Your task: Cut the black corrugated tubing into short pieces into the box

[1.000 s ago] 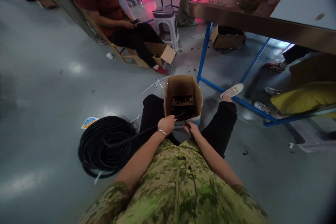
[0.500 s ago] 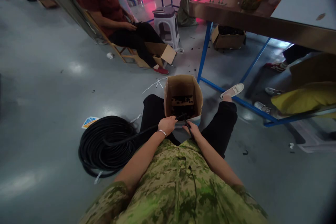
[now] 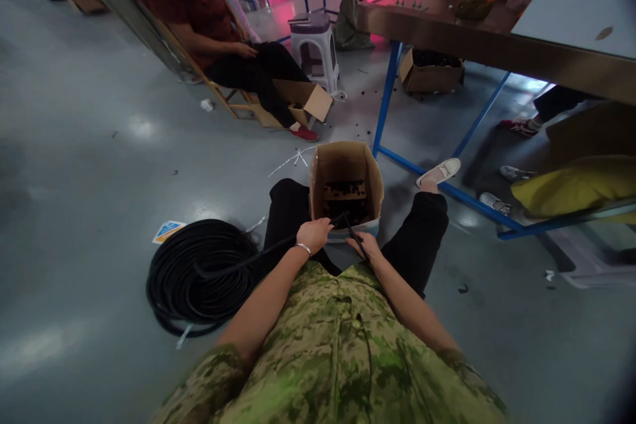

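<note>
Holding the tube (image 3: 278, 245) in closed fingers, the left hand (image 3: 314, 236) stands at the near rim of the box (image 3: 344, 160). The right hand (image 3: 366, 246), just to its right, is closed on a thin dark piece (image 3: 353, 232); whether this is a tool or more tube, I cannot tell. The piece and the tube come together a little ahead of both hands, over the opening.

For working well here, I think the left fingers should grip near this meeting point, so that the tube does not bend away. Both hands should be over the box, so any falling bit lands among the small dark bits (image 3: 345, 187) inside. Some slack on the left side would also help, I judge.

The tube looks black, round and quite even. From the left hand it runs leftward, past the leg (image 3: 288, 209), to the coil (image 3: 166, 278), which lies on the floor (image 3: 89, 179) in many loose loops, well apart from the right hand.
</note>
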The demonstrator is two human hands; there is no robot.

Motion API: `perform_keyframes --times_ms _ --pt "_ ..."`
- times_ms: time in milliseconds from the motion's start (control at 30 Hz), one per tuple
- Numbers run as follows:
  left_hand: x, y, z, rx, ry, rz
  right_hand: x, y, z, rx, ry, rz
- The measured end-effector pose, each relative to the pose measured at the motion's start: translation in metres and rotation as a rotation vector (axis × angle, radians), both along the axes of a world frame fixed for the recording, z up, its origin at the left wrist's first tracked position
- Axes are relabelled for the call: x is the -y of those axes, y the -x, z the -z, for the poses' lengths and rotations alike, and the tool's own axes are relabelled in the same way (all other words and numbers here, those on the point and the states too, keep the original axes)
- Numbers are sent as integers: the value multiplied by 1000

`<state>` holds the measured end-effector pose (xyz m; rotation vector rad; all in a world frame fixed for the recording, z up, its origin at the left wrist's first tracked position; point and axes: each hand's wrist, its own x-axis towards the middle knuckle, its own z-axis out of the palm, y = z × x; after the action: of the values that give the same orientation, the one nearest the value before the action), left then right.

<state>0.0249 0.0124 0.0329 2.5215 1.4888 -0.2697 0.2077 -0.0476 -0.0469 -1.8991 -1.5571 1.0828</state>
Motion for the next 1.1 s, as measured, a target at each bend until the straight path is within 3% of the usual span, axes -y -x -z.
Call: perform_keyframes --times_ms 633,1100 --pt "-5 3 12 -55 6 -15 2 5 0 193 -5 -37" --pt "-7 -5 26 -86 34 -21 -5 8 8 249 107 -33"
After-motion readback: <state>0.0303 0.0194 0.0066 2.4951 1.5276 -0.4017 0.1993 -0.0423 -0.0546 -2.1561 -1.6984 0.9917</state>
